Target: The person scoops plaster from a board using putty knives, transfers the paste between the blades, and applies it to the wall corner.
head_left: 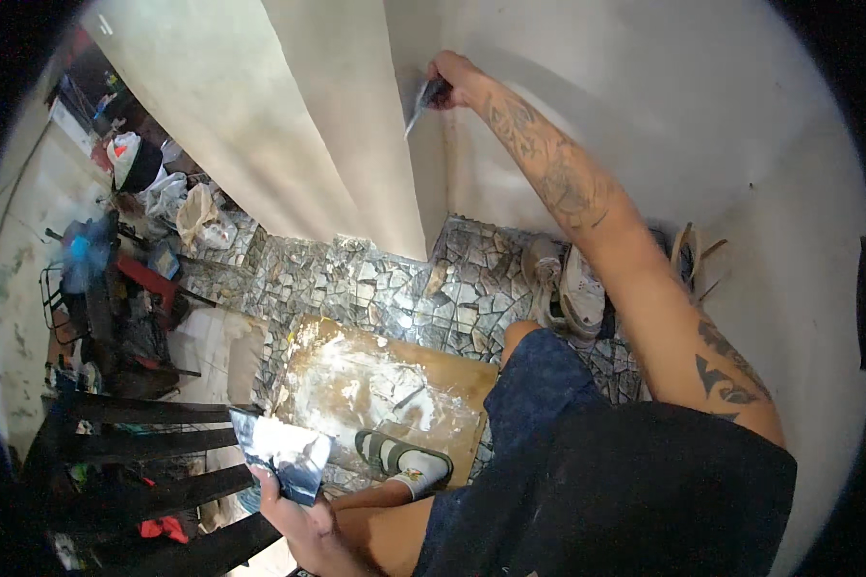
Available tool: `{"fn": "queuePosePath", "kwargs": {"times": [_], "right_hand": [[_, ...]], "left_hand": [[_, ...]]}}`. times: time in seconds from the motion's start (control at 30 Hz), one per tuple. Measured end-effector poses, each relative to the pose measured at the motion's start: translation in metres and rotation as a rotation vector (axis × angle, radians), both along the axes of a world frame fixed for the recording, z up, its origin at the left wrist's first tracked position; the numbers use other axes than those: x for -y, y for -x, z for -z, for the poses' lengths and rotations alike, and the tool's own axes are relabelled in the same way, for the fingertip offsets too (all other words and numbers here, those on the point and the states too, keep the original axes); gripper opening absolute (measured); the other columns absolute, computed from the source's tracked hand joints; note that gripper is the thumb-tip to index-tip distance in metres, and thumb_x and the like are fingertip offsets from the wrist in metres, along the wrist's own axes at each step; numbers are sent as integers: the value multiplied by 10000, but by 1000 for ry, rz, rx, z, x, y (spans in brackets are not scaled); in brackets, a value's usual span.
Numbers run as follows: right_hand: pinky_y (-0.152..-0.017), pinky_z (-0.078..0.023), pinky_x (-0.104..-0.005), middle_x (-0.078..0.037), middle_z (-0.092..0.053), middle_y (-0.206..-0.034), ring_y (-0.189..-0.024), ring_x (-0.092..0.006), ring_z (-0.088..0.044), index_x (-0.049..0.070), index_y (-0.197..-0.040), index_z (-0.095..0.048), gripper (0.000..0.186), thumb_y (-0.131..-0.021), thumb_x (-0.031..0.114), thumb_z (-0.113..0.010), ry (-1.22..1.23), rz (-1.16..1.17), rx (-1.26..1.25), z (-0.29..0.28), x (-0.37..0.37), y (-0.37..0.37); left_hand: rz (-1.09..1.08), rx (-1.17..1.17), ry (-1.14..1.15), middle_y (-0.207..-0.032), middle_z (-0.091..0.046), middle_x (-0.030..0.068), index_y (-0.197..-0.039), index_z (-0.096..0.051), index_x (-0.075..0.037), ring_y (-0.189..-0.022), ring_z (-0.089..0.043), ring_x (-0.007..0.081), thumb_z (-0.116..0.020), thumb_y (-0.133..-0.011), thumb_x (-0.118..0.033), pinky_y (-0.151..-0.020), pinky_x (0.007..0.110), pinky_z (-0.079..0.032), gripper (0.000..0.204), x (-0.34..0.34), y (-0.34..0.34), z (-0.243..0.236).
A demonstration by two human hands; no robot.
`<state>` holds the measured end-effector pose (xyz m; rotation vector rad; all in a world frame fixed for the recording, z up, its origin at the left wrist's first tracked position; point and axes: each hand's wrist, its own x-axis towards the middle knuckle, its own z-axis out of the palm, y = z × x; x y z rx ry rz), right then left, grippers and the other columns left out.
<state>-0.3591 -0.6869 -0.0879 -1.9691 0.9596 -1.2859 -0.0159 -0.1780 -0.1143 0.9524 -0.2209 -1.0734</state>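
My right hand (pixel 452 81) is stretched out at the far wall, closed round the dark handle of a putty knife (pixel 416 119). Its thin blade points down and left along the edge of a pale wall column (pixel 375 144); whether it touches, I cannot tell. Low on the left, my left hand (pixel 296 514) grips a wide, flat metal blade (pixel 300 481) with white paste heaped on top. The fingers hide any handle. Beneath lies a brown board (pixel 452 375) smeared with white paste, and my sandalled foot (pixel 419 466) stands on it.
A dark slatted piece of furniture (pixel 154 444) stands close to my left hand. Shoes (pixel 582 293) sit by the right wall on the stone-patterned floor (pixel 356 279). Plastic bags (pixel 197 213) and other clutter fill the left side.
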Motion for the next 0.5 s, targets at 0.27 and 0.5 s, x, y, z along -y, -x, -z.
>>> {"fn": "queuePosePath", "kwargs": {"times": [0.27, 0.5], "right_hand": [[-614, -476, -491, -205, -538, -718, -653, -333, -553, -37, -775, -507, 229, -640, 110, -394, -606, -85, 799, -142, -42, -4], [-735, -486, -334, -119, -575, -834, -772, -219, -583, -76, -958, -492, 259, -722, 27, -466, -456, -223, 993, -92, -286, 15]], "left_hand": [[60, -6, 79, -996, -526, 107, -1079, -432, 4, -894, -517, 222, -411, -858, -249, -813, 361, -406, 337, -1, -8, 19], [141, -34, 29, -995, -527, 119, -1086, -414, 26, -886, -528, 221, -435, -820, -94, -800, 363, -427, 293, -4, 19, 19]]}}
